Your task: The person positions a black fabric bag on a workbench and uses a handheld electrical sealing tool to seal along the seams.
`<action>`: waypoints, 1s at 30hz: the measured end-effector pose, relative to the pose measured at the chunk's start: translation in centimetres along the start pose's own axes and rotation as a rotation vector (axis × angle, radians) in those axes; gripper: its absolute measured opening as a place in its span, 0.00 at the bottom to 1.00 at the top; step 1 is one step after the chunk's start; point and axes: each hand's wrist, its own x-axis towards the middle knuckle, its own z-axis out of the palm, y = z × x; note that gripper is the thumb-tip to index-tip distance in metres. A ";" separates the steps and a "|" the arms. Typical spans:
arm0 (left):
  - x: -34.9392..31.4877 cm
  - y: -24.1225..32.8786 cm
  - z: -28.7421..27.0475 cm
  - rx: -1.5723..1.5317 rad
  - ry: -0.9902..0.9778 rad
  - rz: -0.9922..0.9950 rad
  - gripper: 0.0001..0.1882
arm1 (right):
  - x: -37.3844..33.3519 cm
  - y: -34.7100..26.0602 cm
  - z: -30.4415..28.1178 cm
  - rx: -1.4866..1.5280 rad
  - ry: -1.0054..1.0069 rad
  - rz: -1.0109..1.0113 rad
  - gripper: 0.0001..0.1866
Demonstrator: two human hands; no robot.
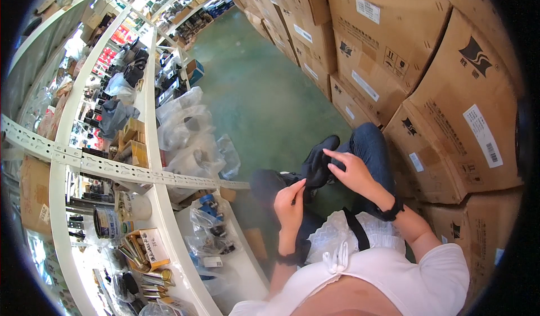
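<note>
Just two hands (289, 208) (355, 174), one black item (316, 167)

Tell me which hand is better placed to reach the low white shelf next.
Probably the left hand: it is nearer the low white shelf. The right hand is farther across, on the side of the stacked cartons. Both hands are at the black item.

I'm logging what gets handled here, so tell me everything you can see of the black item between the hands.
The black item looks soft, perhaps fabric, with no print that shows. It is long and uneven, with a rounded upper end, and slants between the knees. The left hand pinches it at the lower left; fingertips of the right hand meet its upper right edge. Its exact kind is unclear.
</note>
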 end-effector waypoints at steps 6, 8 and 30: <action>3.8 -0.7 -2.4 -0.028 -0.077 0.029 0.09 | -4.1 -3.1 -1.5 -0.036 -0.019 -0.149 0.17; 5.5 -0.6 -3.2 0.053 -0.164 0.186 0.09 | -5.4 -3.8 -1.1 -0.046 -0.060 -0.106 0.17; 2.8 -1.6 0.1 0.106 -0.472 0.269 0.09 | -3.2 3.0 1.6 0.675 0.030 0.263 0.18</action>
